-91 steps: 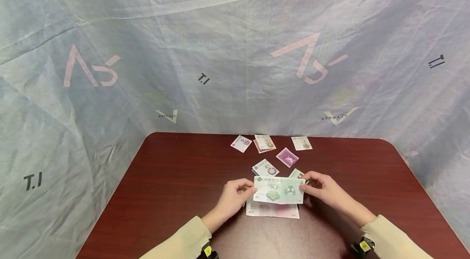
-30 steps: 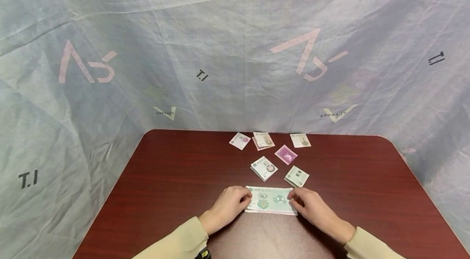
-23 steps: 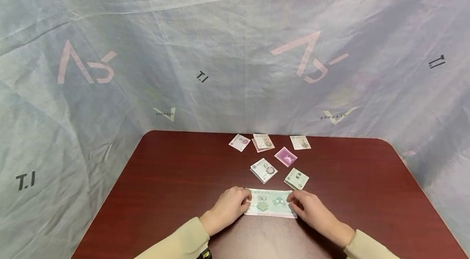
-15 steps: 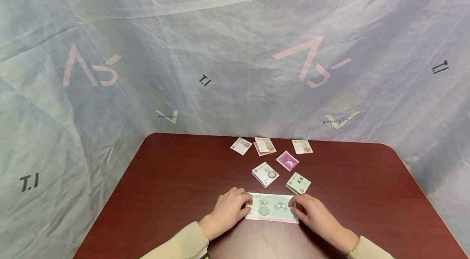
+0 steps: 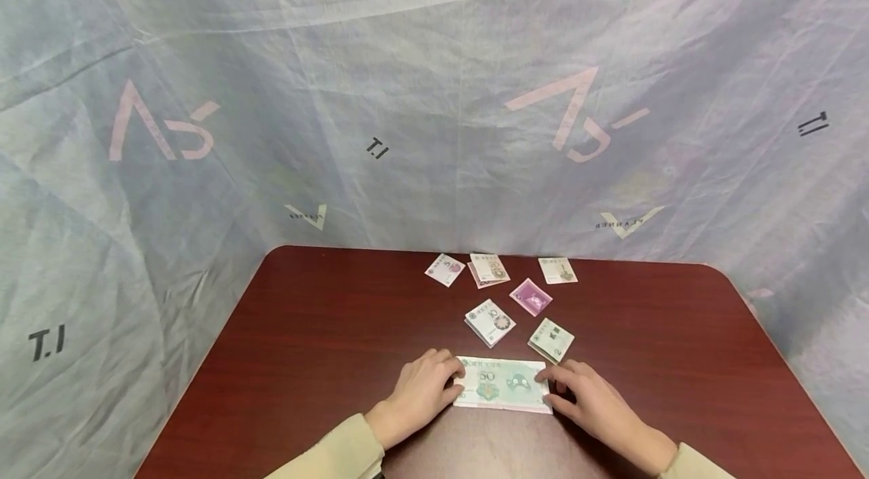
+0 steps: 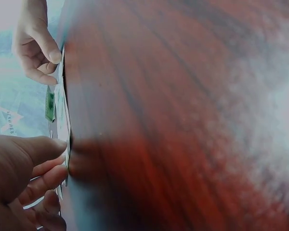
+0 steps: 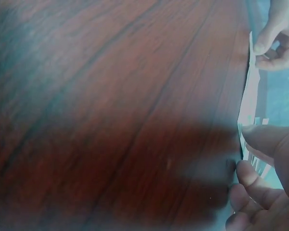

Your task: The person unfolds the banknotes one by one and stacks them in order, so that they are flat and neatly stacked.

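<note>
A green 50 banknote (image 5: 502,381) lies flat on the dark red table, with the pale edge of another note showing beneath it. My left hand (image 5: 421,392) holds its left end between curled fingers and thumb. At the right end, my right hand (image 5: 597,407) grips with thumb and forefinger set apart along the edge. Seen from the left wrist, the left thumb (image 6: 43,148) rests on the note's near edge, and the other hand (image 6: 36,45) is at its far end. From the right wrist, the notes (image 7: 249,96) appear as a thin, slightly raised strip.
Beyond the hands lie a folded 10 note (image 5: 490,322) and a folded green note (image 5: 551,341). Farther back are a purple note (image 5: 532,297), a 5 note (image 5: 445,269), a folded 20 note (image 5: 489,269) and a 1 note (image 5: 558,270). A grey cloth (image 5: 434,87) hangs behind the table.
Three seconds ago both hands held the 50 note raised above a 100 note; it now lies over that note. Lately the right thumb and forefinger have spread slightly apart.
</note>
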